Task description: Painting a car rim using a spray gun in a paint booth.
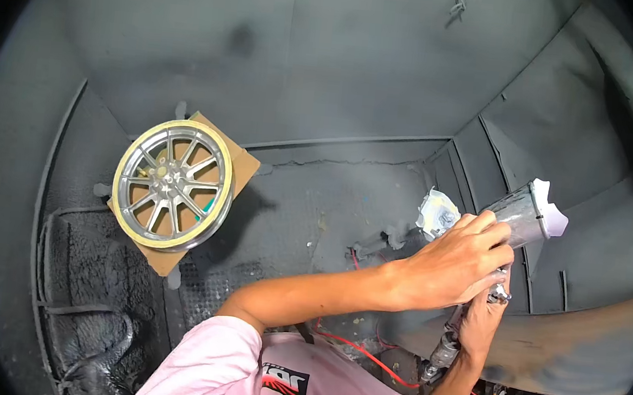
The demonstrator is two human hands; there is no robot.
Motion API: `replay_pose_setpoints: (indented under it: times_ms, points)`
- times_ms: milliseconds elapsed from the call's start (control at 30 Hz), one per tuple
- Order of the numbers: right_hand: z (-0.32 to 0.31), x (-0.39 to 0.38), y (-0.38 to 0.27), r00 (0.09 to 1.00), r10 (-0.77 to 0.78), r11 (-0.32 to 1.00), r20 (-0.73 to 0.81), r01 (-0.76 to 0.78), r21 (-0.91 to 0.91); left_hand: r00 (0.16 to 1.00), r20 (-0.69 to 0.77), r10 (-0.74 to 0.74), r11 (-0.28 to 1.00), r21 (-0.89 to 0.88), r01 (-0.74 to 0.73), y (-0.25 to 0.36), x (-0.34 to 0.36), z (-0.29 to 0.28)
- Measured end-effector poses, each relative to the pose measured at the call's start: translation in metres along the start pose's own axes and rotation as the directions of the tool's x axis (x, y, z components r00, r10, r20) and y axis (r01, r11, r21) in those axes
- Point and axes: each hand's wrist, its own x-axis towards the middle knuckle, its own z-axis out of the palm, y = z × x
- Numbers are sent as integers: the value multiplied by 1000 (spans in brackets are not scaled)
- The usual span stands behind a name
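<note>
My left hand (pixel 454 268) reaches across to the right, fingers curled against the lower end of a grey, paint-stained cup (pixel 514 216). A pale crumpled liner (pixel 550 211) sticks out of the cup's far end, with a dark band around the rim. Below, my right hand (pixel 481 324) is closed around a metal spray gun (pixel 445 351), partly hidden behind my left hand. Beyond my left fingers is a white, ragged-edged piece (pixel 437 213) with yellowish stains; what carries it is hidden.
A spoked metal wheel (pixel 173 184) with a yellow-taped rim rests on cardboard (pixel 247 168) at the left. A red hose (pixel 370 355) runs near my body. Grey-coated walls (pixel 345 63) surround the space. A brown curved surface (pixel 568 351) stands at right.
</note>
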Motion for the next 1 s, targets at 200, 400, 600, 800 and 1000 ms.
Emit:
replay_pose_setpoints:
  times_ms: [200, 400, 600, 800, 1000]
  points:
    - [4, 13, 6, 998, -53, 998, -37, 52, -24, 997, -15, 81, 995, 55, -80, -14, 6, 6]
    - [2, 19, -3, 997, -76, 996, -26, 75, -37, 995, -54, 78, 995, 61, -75, -9, 8, 14]
    - [-4, 59, -12, 885, -458, 806, 84, 453, -380, 959, -155, 237, 941, 282, -187, 22, 6, 20]
    - [-8, 91, -47, 992, -113, 992, -55, 110, -56, 987, 125, 100, 993, -74, -91, 49, -37, 15]
    - [-31, 90, -36, 994, -60, 969, 87, 37, 243, 885, -92, -456, 857, -314, 409, -16, -38, -31]
